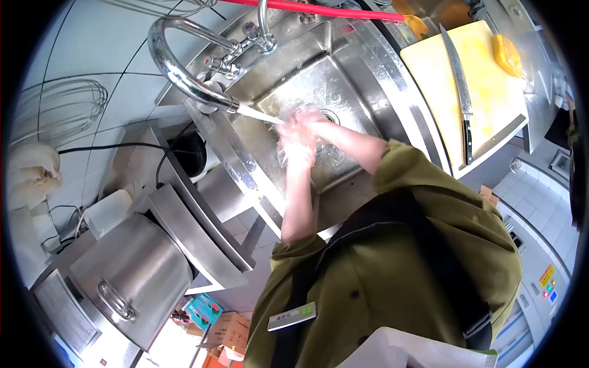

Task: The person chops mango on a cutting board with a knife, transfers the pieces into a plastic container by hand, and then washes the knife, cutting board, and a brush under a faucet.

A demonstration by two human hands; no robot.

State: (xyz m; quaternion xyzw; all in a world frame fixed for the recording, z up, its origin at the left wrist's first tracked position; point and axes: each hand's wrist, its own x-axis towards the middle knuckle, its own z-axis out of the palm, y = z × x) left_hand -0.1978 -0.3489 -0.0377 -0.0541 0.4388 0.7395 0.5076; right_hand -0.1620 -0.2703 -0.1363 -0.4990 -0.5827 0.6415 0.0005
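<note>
Water runs from the curved metal faucet (190,83) onto both hands, held together over the steel sink (362,80). My left hand (296,147) is wet, with splashing water and a pale, see-through shimmer along its edge. Across its top lies my right hand (310,118), touching it. Motion and water smear the fingers of both, so I cannot make out their pose or anything between them. Below them, the drain (330,116) shows in the basin's wet floor.
Right of the sink, a long knife (459,80) lies on a yellow cutting board (429,67) beside an orange-yellow piece of food (507,55). A red hose (319,8) crosses the top. At lower left stands a large steel pot (132,270); whisks (73,107) hang on the wall.
</note>
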